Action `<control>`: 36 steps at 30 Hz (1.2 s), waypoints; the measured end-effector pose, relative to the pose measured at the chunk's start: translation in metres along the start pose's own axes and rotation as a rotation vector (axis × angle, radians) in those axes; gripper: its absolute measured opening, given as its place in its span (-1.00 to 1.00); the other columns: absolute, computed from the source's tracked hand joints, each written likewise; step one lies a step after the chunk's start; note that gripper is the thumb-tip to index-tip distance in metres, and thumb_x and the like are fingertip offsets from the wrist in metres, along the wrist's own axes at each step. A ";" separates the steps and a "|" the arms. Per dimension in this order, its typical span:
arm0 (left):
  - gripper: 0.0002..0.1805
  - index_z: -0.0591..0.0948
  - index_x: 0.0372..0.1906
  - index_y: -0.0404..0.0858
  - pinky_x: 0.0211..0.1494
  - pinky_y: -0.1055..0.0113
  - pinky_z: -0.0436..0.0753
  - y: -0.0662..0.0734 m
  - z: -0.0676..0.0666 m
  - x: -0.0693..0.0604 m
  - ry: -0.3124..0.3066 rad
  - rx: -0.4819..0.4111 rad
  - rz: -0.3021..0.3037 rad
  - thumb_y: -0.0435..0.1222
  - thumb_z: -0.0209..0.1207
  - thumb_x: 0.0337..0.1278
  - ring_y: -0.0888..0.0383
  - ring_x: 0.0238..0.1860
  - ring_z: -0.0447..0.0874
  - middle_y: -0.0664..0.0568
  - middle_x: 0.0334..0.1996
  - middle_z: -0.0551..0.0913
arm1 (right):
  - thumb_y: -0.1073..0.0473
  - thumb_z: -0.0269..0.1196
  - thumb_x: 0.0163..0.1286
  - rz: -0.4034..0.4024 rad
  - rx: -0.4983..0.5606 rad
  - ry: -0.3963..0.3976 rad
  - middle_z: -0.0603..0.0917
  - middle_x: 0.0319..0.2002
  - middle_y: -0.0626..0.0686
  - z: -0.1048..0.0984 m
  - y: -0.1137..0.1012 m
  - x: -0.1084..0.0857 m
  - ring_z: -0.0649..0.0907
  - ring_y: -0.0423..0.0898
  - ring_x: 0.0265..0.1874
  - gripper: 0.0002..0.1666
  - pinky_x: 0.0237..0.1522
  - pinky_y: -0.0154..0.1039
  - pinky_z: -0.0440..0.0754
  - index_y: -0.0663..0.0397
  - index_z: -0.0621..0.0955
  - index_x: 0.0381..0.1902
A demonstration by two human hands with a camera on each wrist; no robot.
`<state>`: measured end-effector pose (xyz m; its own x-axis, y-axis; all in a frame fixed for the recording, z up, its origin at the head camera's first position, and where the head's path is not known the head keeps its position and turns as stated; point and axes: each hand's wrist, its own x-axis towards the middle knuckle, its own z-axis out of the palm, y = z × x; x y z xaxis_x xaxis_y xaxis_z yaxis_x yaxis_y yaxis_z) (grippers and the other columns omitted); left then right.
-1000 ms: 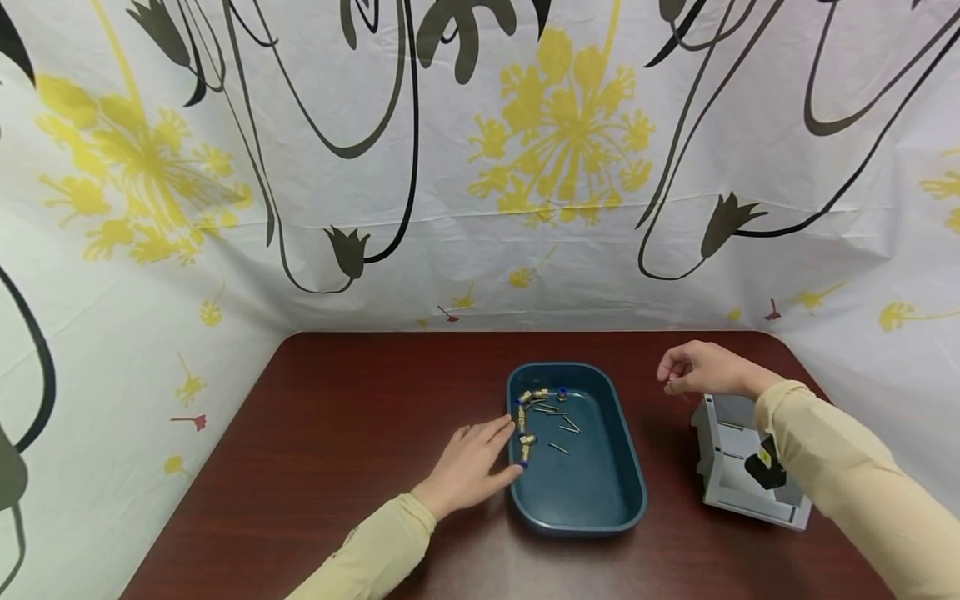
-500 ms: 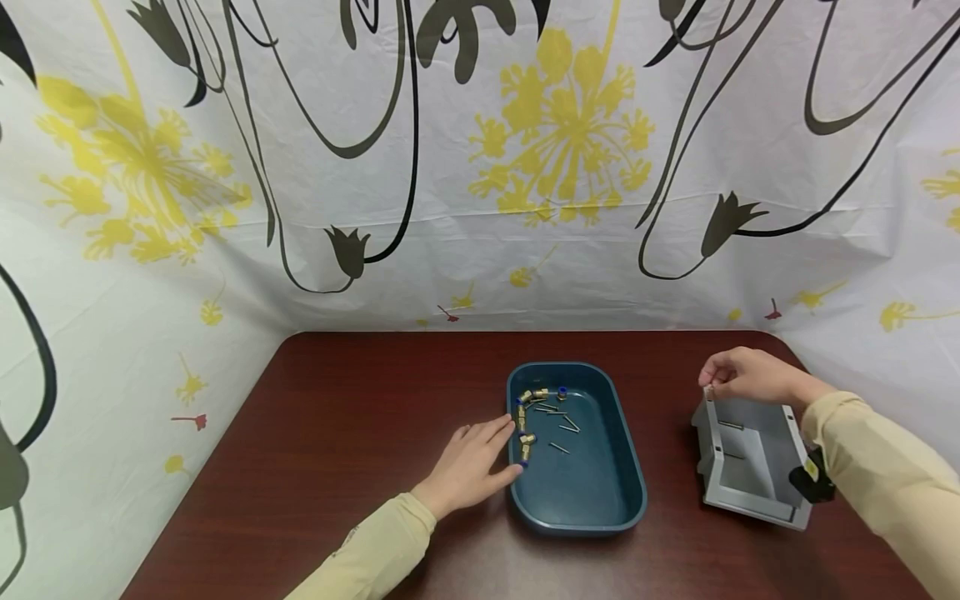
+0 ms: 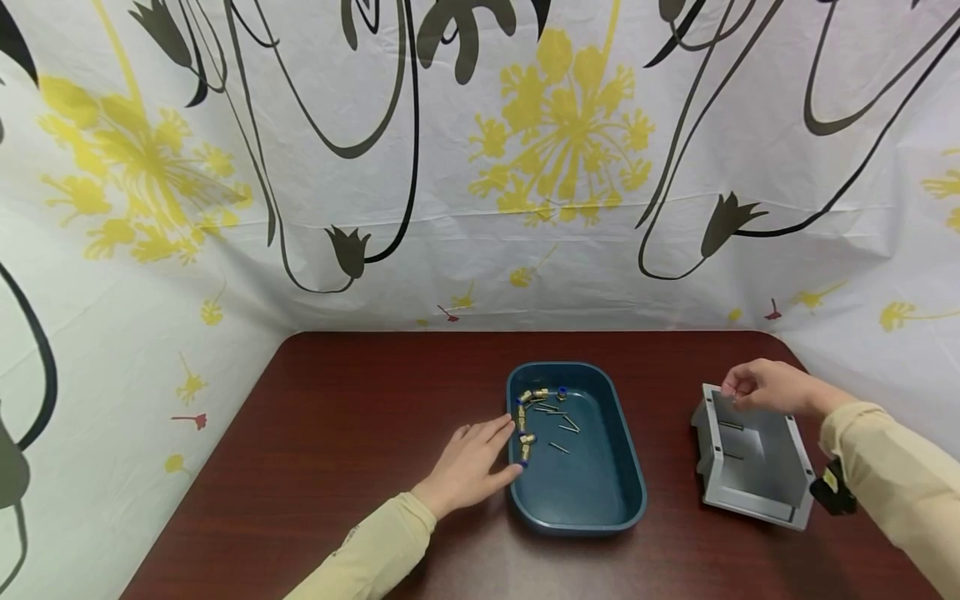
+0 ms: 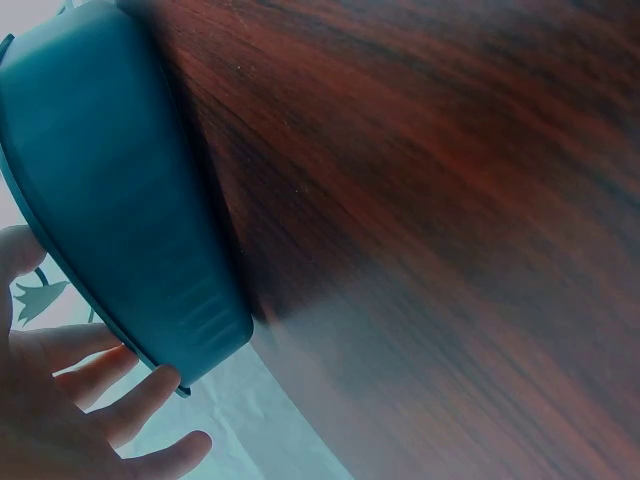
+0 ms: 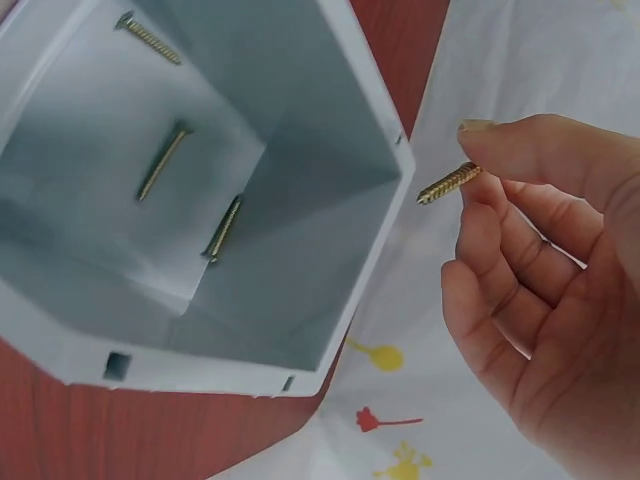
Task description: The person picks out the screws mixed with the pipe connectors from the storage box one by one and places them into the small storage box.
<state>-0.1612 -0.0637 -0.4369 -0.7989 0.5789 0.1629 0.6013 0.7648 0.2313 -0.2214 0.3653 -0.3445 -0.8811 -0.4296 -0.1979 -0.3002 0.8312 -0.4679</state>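
My right hand (image 3: 776, 387) pinches a brass-coloured screw (image 5: 448, 185) between thumb and index finger. Its threaded tip points out past the fingertips, beside the rim of an open grey box (image 5: 330, 210). Inside the box lie 3 screws (image 5: 163, 160), spread over its floor. Left of the box stands a dark blue tray (image 3: 585, 496). The fingers of my left hand (image 3: 471, 467) are extended and touch the tray's left rim. Along that side of the tray sit several brass fittings (image 3: 522, 419) with blue ends, next to several loose screws (image 3: 558, 447).
Both containers stand on a dark red-brown wooden table (image 3: 360, 433). A white patterned sheet (image 3: 450, 208) hangs behind and beside it. The grey box's raised walls have small square holes in their rims. A black wrist device (image 3: 834, 487) hangs by the right sleeve.
My right hand has moved rightward to the grey box's far end, still pinching the screw. The box's inside is now less covered by the arm. My left hand and the tray are unmoved.
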 end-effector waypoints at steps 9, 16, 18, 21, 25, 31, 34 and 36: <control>-0.31 0.25 0.27 -0.24 0.13 0.02 0.20 0.000 0.000 0.000 -0.012 -0.005 -0.010 0.09 -0.05 0.14 0.11 0.21 0.18 0.01 0.26 0.19 | 0.30 0.24 0.00 0.043 0.038 -0.023 0.53 -0.49 -0.05 0.004 0.007 -0.008 0.48 -0.19 -0.50 -0.83 -0.49 -0.27 0.43 0.17 0.53 -0.39; -0.31 0.25 0.27 -0.24 0.14 0.01 0.19 0.001 -0.001 0.001 -0.012 -0.008 -0.010 0.09 -0.04 0.13 0.11 0.21 0.18 0.01 0.26 0.19 | 0.34 0.23 0.01 0.020 0.032 -0.005 0.52 -0.50 -0.06 0.004 0.009 -0.008 0.46 -0.23 -0.52 -0.85 -0.50 -0.29 0.42 0.15 0.52 -0.39; -0.31 0.25 0.27 -0.24 0.14 0.01 0.19 0.001 -0.001 0.001 -0.012 -0.010 -0.010 0.08 -0.04 0.13 0.11 0.21 0.17 0.01 0.26 0.19 | 0.34 0.22 0.02 0.004 0.037 -0.001 0.51 -0.51 -0.06 0.003 0.007 -0.007 0.44 -0.24 -0.54 -0.85 -0.51 -0.30 0.41 0.16 0.52 -0.39; -0.32 0.25 0.27 -0.24 0.14 0.01 0.19 0.001 -0.001 0.000 -0.013 -0.007 -0.012 0.08 -0.04 0.14 0.10 0.21 0.18 0.00 0.26 0.19 | 0.34 0.21 0.03 -0.012 0.035 0.008 0.51 -0.54 -0.08 0.002 0.003 -0.004 0.42 -0.26 -0.57 -0.85 -0.52 -0.31 0.39 0.17 0.52 -0.37; -0.31 0.26 0.27 -0.24 0.13 0.01 0.20 0.000 -0.001 0.000 -0.014 0.005 -0.012 0.10 -0.06 0.14 0.09 0.21 0.18 0.00 0.26 0.19 | 0.32 0.21 0.04 -0.039 0.013 0.040 0.51 -0.56 -0.10 0.002 -0.005 0.004 0.43 -0.26 -0.58 -0.86 -0.53 -0.31 0.38 0.16 0.53 -0.37; -0.31 0.26 0.27 -0.24 0.14 0.02 0.20 0.000 -0.001 0.000 -0.016 0.007 -0.014 0.11 -0.08 0.14 0.09 0.21 0.18 0.01 0.26 0.19 | 0.21 0.26 0.08 -0.087 0.022 0.055 0.54 -0.56 -0.09 0.004 -0.025 0.020 0.48 -0.23 -0.57 -0.87 -0.52 -0.30 0.41 0.10 0.53 -0.40; -0.31 0.25 0.27 -0.24 0.14 0.02 0.20 0.000 -0.001 0.000 -0.016 0.003 -0.016 0.10 -0.07 0.14 0.09 0.21 0.18 0.01 0.26 0.19 | 0.19 0.27 0.08 -0.102 0.047 0.041 0.54 -0.55 -0.08 0.008 -0.039 0.030 0.48 -0.20 -0.56 -0.85 -0.52 -0.29 0.43 0.09 0.53 -0.39; -0.32 0.26 0.27 -0.23 0.14 0.01 0.19 0.000 -0.001 0.001 -0.015 0.000 -0.017 0.09 -0.06 0.14 0.09 0.21 0.18 0.01 0.26 0.19 | 0.19 0.26 0.08 -0.124 0.059 0.036 0.53 -0.55 -0.09 0.011 -0.049 0.038 0.47 -0.19 -0.56 -0.85 -0.51 -0.28 0.42 0.10 0.53 -0.39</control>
<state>-0.1614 -0.0632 -0.4361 -0.8089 0.5700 0.1445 0.5876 0.7747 0.2335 -0.2362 0.3042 -0.3382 -0.8514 -0.5139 -0.1051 -0.3863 0.7498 -0.5372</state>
